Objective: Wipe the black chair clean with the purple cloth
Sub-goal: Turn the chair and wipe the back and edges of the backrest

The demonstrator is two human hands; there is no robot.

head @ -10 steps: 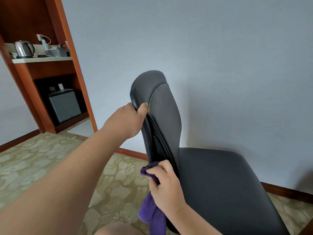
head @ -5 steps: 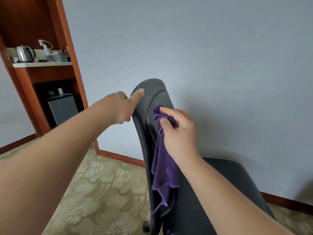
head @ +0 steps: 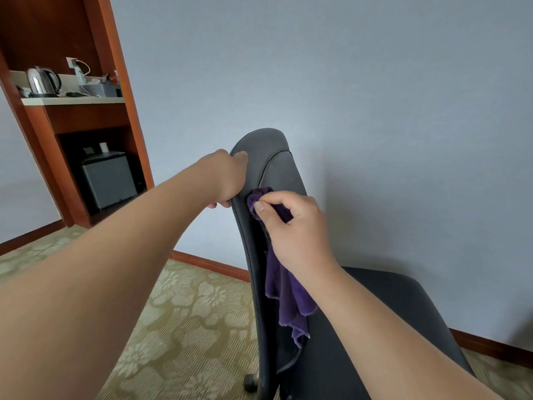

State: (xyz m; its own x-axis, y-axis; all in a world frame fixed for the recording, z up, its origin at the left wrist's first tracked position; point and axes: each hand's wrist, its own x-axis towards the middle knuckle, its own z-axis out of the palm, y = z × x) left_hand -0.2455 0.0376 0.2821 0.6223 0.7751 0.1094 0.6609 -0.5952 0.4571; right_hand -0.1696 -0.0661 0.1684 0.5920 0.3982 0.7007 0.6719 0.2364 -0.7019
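The black chair (head: 277, 166) stands side-on in front of me, its backrest upright and its seat (head: 403, 307) stretching right toward the wall. My left hand (head: 227, 177) grips the backrest's rear edge near the top, thumb on the side face. My right hand (head: 291, 226) holds the bunched purple cloth (head: 288, 293) against the upper side of the backrest, just below the left hand. The cloth's loose end hangs down along the backrest. A caster (head: 250, 381) shows at the chair's base.
A wooden cabinet (head: 115, 90) stands at the left with a kettle (head: 43, 80) and small items on its shelf and a grey box (head: 108, 180) below. A blue-grey wall is close behind the chair. Patterned carpet (head: 184, 327) covers the floor.
My right hand with the cloth rose from the bottom of the backrest to near its top, then came down a little. My left hand shifted up along the rear edge.
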